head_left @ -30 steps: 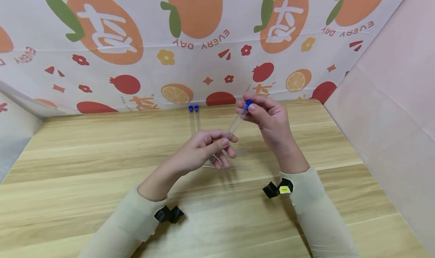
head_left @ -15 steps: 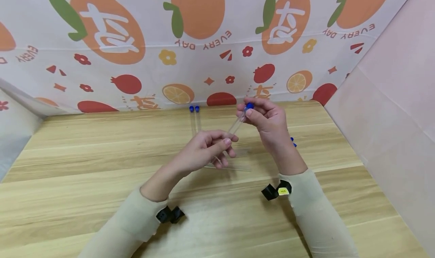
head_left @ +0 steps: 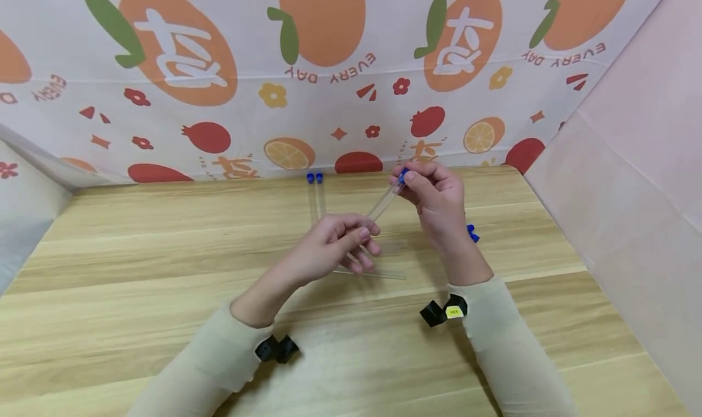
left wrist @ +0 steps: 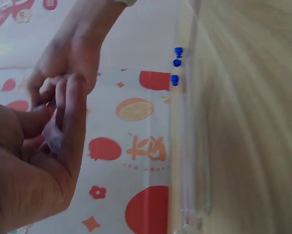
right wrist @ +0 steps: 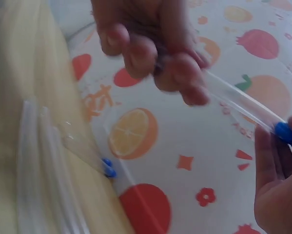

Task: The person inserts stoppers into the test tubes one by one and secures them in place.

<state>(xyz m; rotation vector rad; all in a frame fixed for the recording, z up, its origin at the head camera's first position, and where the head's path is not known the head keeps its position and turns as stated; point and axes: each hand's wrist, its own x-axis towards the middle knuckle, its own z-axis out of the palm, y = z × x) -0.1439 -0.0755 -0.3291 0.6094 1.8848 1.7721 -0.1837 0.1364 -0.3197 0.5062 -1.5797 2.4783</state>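
A clear test tube (head_left: 382, 205) slants above the wooden table (head_left: 164, 252). My left hand (head_left: 337, 241) grips its lower end with curled fingers. My right hand (head_left: 433, 194) pinches the blue cap (head_left: 403, 175) at its upper end. In the right wrist view the tube (right wrist: 243, 105) runs from the left hand's fingers (right wrist: 150, 51) to the blue cap (right wrist: 284, 132) by my right fingertips. The left wrist view shows my left hand (left wrist: 33, 161) curled round the tube, with the right hand (left wrist: 72, 53) beyond it.
Two capped tubes (head_left: 316, 197) lie at the table's far edge by the fruit-printed backdrop (head_left: 329, 69). More clear tubes (head_left: 378, 274) lie under my hands. Loose blue caps (head_left: 471, 233) sit behind my right wrist. A pink wall (head_left: 631, 191) closes the right side.
My right hand has shifted slightly right and down with the cap end, uncovering loose blue caps on the table. The left hand keeps its grip on the tube.
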